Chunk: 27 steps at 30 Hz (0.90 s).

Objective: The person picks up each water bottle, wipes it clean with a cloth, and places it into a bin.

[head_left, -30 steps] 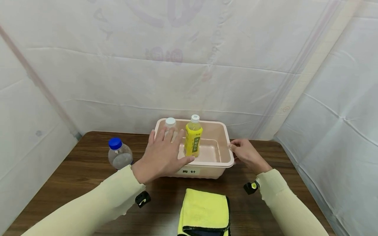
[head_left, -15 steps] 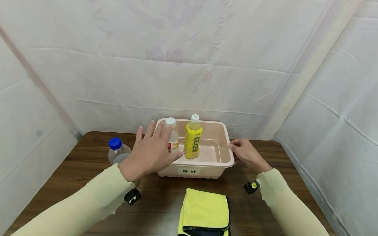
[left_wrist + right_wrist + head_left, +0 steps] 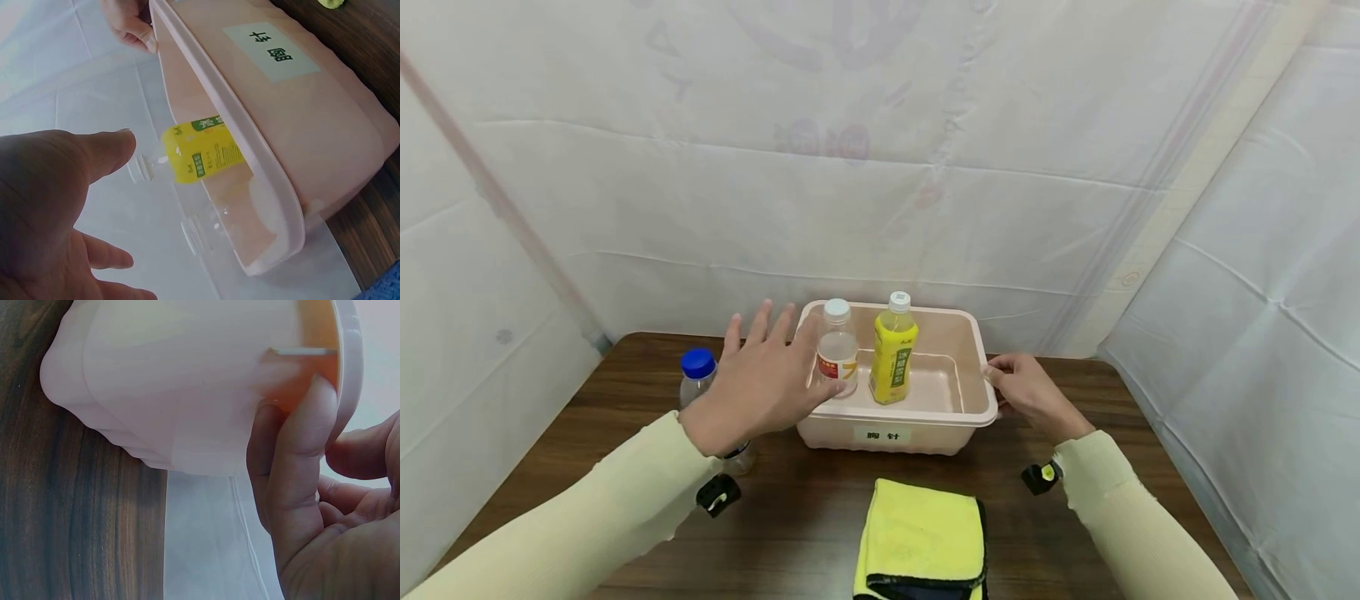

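A pale pink plastic bin (image 3: 917, 434) with a white front label stands near the back wall. Inside it, upright, are a clear bottle (image 3: 838, 346) with a white cap and a yellow-labelled drink bottle (image 3: 894, 354). My left hand (image 3: 767, 385) hovers over the bin's left end, fingers spread, holding nothing; the left wrist view shows its thumb (image 3: 109, 152) apart from the bottle caps. At the other end my right hand (image 3: 1028, 390) pinches the bin's right rim, with fingers (image 3: 301, 444) curled beneath the lip. Behind my left hand is a blue-capped clear bottle (image 3: 697, 372), partly hidden.
A folded yellow towel (image 3: 923, 533) with black edging lies in front of the bin on the dark wooden table (image 3: 790, 525). White sheeting (image 3: 737, 208) hangs behind the table and along both sides.
My left hand has moved left, off the clear white-capped bottle, which shows more fully now. It covers more of the blue-capped bottle. My right hand has kept its grip on the rim.
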Tool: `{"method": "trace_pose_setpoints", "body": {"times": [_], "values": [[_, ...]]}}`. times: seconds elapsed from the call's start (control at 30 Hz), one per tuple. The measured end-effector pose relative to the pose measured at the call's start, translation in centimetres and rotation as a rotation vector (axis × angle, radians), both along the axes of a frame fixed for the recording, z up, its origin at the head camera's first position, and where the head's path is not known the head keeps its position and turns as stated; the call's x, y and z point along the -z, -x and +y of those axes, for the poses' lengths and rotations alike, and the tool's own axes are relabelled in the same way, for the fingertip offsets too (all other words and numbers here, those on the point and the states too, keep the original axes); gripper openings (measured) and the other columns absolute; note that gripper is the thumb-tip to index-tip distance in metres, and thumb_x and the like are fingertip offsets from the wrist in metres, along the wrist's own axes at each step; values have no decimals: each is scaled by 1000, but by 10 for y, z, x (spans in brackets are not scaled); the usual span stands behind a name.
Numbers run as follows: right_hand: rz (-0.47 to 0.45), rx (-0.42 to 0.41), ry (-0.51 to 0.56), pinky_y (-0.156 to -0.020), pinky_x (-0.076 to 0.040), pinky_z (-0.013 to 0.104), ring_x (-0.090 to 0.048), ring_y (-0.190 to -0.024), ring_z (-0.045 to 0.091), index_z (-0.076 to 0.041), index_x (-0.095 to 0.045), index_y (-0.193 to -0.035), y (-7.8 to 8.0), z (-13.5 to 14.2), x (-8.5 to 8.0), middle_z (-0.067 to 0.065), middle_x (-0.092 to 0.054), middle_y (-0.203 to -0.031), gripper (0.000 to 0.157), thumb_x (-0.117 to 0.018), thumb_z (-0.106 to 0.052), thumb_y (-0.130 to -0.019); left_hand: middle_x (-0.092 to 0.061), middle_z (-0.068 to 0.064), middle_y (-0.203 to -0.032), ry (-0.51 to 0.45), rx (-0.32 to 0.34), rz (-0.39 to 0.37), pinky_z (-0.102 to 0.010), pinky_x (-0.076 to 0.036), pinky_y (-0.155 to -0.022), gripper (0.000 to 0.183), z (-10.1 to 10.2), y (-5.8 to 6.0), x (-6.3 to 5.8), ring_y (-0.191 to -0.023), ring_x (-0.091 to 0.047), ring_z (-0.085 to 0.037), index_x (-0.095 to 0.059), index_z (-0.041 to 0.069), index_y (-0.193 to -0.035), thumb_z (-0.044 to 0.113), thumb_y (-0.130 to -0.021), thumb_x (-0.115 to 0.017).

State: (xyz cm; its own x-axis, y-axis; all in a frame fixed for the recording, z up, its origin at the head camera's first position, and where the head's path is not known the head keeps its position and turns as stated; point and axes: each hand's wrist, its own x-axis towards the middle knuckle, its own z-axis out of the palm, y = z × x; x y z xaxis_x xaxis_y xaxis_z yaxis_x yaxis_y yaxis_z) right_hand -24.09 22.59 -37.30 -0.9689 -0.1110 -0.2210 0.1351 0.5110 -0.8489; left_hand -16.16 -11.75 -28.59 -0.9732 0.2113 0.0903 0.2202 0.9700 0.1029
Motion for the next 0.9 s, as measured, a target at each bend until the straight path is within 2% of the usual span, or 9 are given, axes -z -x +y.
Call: {"method": "trace_pose_setpoints", "body": {"times": [0.17,0.37,0.9], "values": [[-5,9,18,-62,-61,35,-67,-74,18,11,-61,-130,0,0,-2,15,-69,-94,37,-49,-18,-111,-27,-27,-169,22,3,-29,-78,-6,-123,92,-7,-1,-5,-157,-12,-56,-23,16,-167,63,-97,-60],[-14,10,24,-60,-60,32,-67,-74,19,11,-60,-130,0,0,-1,16,-69,-94,37,-49,-18,-111,-22,-28,-170,11,-15,-40,-78,-6,-123,97,-19,-2,-10,-158,-10,-55,-26,7,-165,67,-96,-59],[-7,15,20,-60,-60,31,-68,-78,21,10,-61,-130,1,0,0,16,-69,-96,36,-50,-18,-110,-19,-30,-170,-6,-31,-49,-80,-6,-120,105,-51,0,-19,-157,-9,-57,-23,6,-165,76,-94,-54]]}}
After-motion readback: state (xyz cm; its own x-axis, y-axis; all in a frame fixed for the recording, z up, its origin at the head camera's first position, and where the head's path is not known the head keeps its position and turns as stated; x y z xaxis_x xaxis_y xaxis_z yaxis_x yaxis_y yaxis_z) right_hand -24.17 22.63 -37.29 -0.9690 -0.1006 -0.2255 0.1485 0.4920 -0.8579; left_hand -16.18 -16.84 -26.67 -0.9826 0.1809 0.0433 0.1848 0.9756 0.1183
